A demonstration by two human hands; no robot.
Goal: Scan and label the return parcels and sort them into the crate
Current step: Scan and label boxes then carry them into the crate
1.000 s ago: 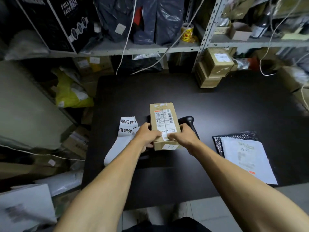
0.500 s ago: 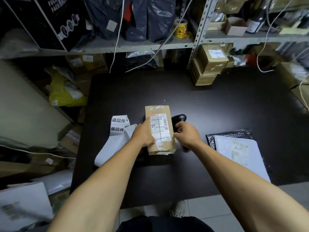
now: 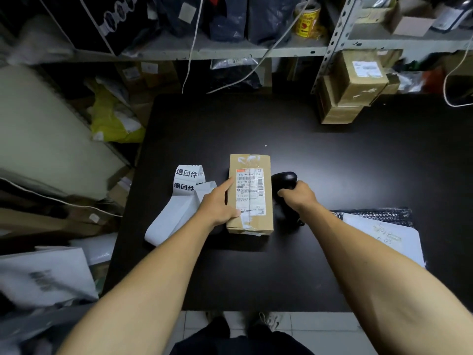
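In the centre of the frame a cardboard parcel [image 3: 250, 194] is lying flat on the black table [image 3: 256, 272], its white shipping label [image 3: 250, 192] showing barcodes and small print too fine to read. The left hand [image 3: 217, 203] is pressing flat against the parcel's left side, fingers extended. The right hand [image 3: 298, 197] is wrapping around a black scanner [image 3: 284, 181] just right of the parcel. Left of the parcel a strip of white stickers [image 3: 179, 201] is curling, printed 退回件 twice. At lower right a white mailer [image 3: 386, 239] is resting on black bubble wrap [image 3: 378, 213]. Further back, at upper right, taped boxes [image 3: 355, 85] are sitting stacked at the table's far edge.
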